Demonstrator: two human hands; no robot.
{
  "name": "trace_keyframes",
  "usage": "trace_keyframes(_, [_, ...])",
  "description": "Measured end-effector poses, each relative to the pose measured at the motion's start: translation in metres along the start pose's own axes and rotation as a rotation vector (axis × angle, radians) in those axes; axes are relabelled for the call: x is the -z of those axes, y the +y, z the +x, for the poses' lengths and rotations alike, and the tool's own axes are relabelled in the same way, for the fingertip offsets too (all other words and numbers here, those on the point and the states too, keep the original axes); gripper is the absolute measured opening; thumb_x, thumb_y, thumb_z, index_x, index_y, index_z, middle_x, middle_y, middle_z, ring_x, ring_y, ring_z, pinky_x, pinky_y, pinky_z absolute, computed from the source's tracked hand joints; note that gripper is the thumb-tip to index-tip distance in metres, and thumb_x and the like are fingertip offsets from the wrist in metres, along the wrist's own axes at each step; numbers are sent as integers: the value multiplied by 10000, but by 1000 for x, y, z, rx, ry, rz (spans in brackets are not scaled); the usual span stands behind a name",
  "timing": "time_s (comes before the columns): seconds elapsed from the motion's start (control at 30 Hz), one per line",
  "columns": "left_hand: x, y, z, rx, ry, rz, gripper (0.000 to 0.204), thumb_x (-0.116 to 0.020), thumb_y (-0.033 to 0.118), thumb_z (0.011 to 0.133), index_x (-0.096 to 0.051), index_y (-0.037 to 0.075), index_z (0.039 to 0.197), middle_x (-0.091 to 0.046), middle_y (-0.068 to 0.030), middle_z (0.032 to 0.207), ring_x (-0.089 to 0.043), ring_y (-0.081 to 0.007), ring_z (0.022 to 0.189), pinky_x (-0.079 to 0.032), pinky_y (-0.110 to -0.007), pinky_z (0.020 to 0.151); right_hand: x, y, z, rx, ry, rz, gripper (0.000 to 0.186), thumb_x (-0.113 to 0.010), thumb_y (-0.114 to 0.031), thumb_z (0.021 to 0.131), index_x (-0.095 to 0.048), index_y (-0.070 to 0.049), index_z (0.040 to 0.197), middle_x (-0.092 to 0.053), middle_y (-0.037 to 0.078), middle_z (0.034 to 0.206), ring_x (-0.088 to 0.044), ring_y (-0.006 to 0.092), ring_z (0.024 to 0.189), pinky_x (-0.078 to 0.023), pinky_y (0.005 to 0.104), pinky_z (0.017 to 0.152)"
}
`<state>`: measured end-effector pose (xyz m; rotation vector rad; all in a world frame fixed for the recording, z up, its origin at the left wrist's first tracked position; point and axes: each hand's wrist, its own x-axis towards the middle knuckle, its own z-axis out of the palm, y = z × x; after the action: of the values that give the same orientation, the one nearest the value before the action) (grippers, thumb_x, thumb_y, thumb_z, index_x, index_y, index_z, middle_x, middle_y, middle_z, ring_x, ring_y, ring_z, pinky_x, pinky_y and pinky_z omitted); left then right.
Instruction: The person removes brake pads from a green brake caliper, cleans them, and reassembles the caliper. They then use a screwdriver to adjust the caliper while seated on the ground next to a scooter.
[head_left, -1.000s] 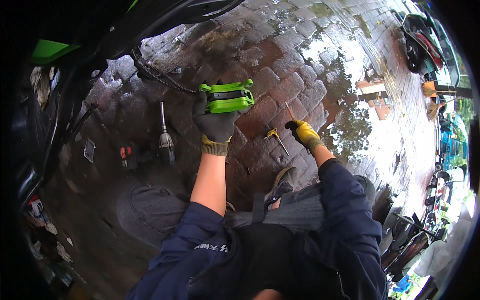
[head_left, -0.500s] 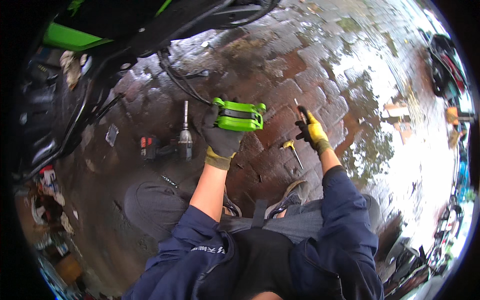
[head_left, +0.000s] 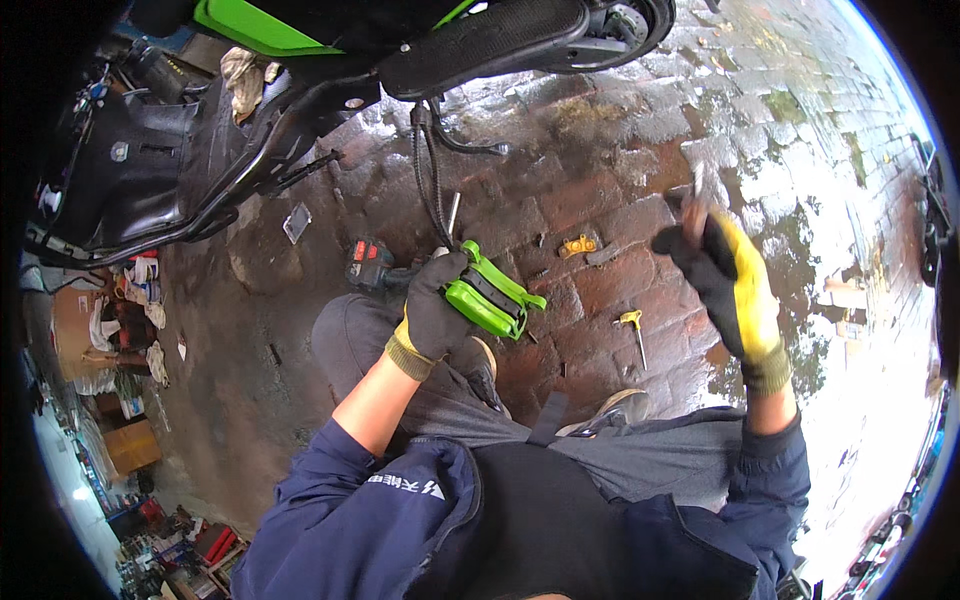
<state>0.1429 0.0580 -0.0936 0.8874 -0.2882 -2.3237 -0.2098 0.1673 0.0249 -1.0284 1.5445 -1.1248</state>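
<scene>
My left hand (head_left: 432, 305), in a black and yellow work glove, is closed round a bright green brake caliper (head_left: 487, 300). A dark hose (head_left: 436, 190) runs from the scooter down to the caliper. My right hand (head_left: 728, 285), gloved alike, is raised apart at the right. Its fingers close on a slim screwdriver-like tool (head_left: 695, 215) with a reddish handle, tip up and blurred by motion. On the bricks between my hands lie a yellow-handled hex key (head_left: 632, 322), a gold bracket (head_left: 577, 246) and a small dark curved piece (head_left: 604, 256).
The black and green scooter (head_left: 480, 50) spans the upper left. A red and black cordless impact wrench (head_left: 370, 264) lies beside my left knee, partly hidden by my hand. A flat phone-like object (head_left: 296, 223) lies farther left. Wet brick paving (head_left: 600, 195) reaches to the right.
My right hand has risen and swung right with the slim tool. The caliper has tilted in my left hand. My head view has shifted, showing more scooter and uncovering the gold bracket.
</scene>
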Motion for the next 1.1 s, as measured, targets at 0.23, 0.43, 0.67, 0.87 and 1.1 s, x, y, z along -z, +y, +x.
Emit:
trace_keyframes(0.23, [-15, -9, 2, -62, 38, 64, 389, -696, 358, 946, -689, 90, 1227, -742, -165, 1237, -728, -386, 1081, -588, -566, 974, -4, -2, -34, 205, 100, -718, 504, -813, -30, 820, -751, -152, 1305, -654, 120, 1010, -627, 252, 866, -526, 353, 776])
trace_keyframes(0.43, [-6, -13, -2, 60, -130, 36, 498, -667, 458, 931, -675, 61, 1231, -743, -201, 1206, -743, -394, 1015, -588, -573, 972, -8, 28, -26, 54, 83, -7, 338, -654, -54, 1041, -663, -26, 1377, -763, 48, 1219, -671, 97, 1057, -526, 268, 881])
trace_keyframes(0.67, [-23, -13, 4, -43, -30, -18, 393, -690, 318, 945, -696, 57, 1238, -753, -169, 1162, -744, -377, 1034, -598, -553, 960, -27, 28, -28, -120, -233, -56, 462, -617, -16, 1054, -503, -23, 1501, -709, 74, 1258, -677, 189, 1141, -537, 369, 999])
trace_keyframes(0.87, [-40, -23, 5, -42, 28, 1, 277, -672, 303, 989, -676, 100, 1177, -738, -107, 1057, -742, -325, 992, -605, -526, 913, -56, 13, -16, -215, -106, -183, 555, -837, -258, 915, -612, -17, 1361, -711, 64, 1023, -654, 116, 876, -545, 303, 820])
trace_keyframes(1.1, [-93, -40, 16, 22, -14, -207, 213, -669, 302, 1033, -719, 101, 1084, -746, -78, 1009, -729, -252, 955, -580, -430, 933, -81, 30, -11, 341, -200, -876, 735, -816, -184, 802, -558, -3, 1466, -583, 308, 1456, -640, 486, 1240, -550, 508, 1008])
